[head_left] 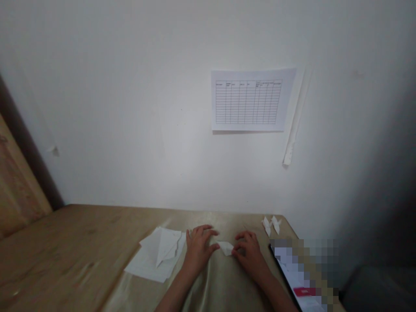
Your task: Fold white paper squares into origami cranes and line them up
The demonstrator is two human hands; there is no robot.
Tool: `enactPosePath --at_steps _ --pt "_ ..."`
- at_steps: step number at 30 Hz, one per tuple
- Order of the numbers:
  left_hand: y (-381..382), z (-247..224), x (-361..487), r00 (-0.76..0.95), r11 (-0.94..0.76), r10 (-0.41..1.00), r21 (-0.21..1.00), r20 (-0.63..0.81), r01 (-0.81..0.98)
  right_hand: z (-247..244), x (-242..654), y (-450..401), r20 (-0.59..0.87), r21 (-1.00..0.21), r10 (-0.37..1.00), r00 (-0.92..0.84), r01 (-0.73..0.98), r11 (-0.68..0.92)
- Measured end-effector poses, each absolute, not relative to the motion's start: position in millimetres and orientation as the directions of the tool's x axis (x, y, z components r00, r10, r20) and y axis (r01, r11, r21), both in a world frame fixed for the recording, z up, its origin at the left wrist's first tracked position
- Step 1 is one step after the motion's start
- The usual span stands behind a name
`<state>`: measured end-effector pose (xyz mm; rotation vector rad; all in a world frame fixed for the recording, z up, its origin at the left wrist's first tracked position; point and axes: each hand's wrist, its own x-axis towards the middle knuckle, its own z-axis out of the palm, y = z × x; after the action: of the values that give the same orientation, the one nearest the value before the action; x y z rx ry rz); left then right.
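A small folded piece of white paper [226, 248] lies low over the cloth-covered table, between my two hands. My left hand [197, 243] has its fingers apart and curved, with the thumb tip at the paper's left corner. At the right corner, my right hand [247, 249] pinches the paper between thumb and fingertips. Beside my left hand rests a stack of loose white paper sheets [146, 261], with a folded paper [167, 245] on top.
Two small folded paper pieces [266, 225] stand near the table's back right corner. A dark-edged device with a lit screen [292, 271], partly pixelated, lies to the right. Behind the table [81, 242], a printed chart [248, 102] hangs on the white wall.
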<state>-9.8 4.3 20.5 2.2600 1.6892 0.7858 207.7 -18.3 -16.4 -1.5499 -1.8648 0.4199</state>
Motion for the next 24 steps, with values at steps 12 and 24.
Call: enactPosePath --at_steps 12,24 --pt "1 11 0 0.274 -0.337 0.940 0.439 0.202 0.833 -17 203 -18 0.271 -0.619 0.959 -0.084 0.748 0.240" --pt "2 -1 7 0.286 -0.342 0.939 0.421 0.191 0.840 -18 197 -20 0.281 -0.575 0.959 -0.038 0.794 0.199"
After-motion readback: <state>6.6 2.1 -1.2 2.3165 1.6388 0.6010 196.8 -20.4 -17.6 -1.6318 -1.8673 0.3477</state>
